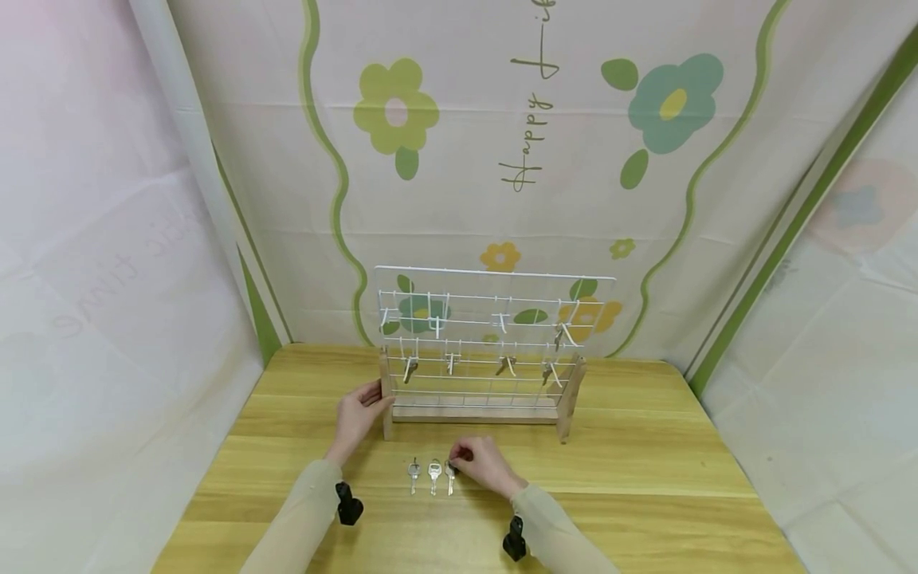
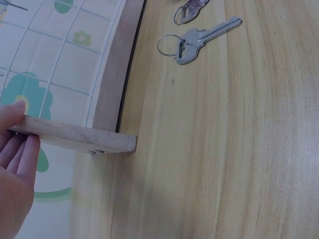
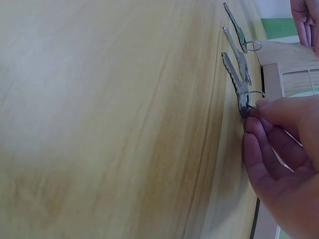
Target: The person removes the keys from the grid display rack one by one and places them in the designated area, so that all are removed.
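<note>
Item: two pale sleeves [image 1: 296,514], reaching in over the near side of the table, a black wrist mount [image 1: 349,505] at the left cuff and its like at the right.

Item: wooden table [image 1: 645,462], yellowish, with a long grain.

Item: three silver keys set side by side in front of the rack, each with a small ring: left key [image 1: 413,470], middle key [image 1: 434,470], right key [image 1: 450,480], all apart from one another.

Item: right hand [image 1: 488,464], thumb and forefinger pinched narrow on the ring end of the right key, other fingers curled beside it.

Item: left hand [image 1: 358,418], gripping the left post [image 1: 387,402] of the rack, thumb on one face, fingers on the other.

Item: rack, one, standing upright; wooden base [image 1: 473,412], right post [image 1: 571,399], white wire grid [image 1: 495,275] with two rows of hooks; small keys hang on the lower row and on the upper row's right-end hook.

Item: pale cloth [image 1: 459,199] behind, printed with flowers, wavy green lines and the word "Happy"
</note>
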Demonstrator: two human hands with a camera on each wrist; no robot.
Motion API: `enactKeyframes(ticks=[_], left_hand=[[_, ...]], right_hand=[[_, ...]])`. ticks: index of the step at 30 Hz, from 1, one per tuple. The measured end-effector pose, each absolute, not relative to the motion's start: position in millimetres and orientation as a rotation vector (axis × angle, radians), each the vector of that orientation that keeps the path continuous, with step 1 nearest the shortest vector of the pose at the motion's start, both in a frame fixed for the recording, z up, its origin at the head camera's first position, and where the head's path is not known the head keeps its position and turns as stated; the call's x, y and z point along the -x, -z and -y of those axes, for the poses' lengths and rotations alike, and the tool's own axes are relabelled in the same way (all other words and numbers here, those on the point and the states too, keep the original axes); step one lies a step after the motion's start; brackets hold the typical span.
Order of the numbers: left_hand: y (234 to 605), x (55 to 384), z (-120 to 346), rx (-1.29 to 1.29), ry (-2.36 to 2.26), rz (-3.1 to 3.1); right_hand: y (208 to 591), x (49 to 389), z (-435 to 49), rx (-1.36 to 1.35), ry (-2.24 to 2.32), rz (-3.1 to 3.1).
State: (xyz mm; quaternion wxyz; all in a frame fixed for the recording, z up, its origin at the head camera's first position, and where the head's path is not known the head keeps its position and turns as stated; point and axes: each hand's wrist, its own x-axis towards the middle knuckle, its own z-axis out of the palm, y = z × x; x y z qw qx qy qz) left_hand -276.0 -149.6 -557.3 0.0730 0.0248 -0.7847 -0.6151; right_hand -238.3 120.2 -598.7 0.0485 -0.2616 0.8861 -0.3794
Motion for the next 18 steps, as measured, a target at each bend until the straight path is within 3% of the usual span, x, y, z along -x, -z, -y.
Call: enactKeyframes(ticks=[18], left_hand=[[558.6,275.7,149.1,-0.09,1.873,2.345]], right_hand=[[598.8,238.2,-121.3,0.793,1.202,-2.678]])
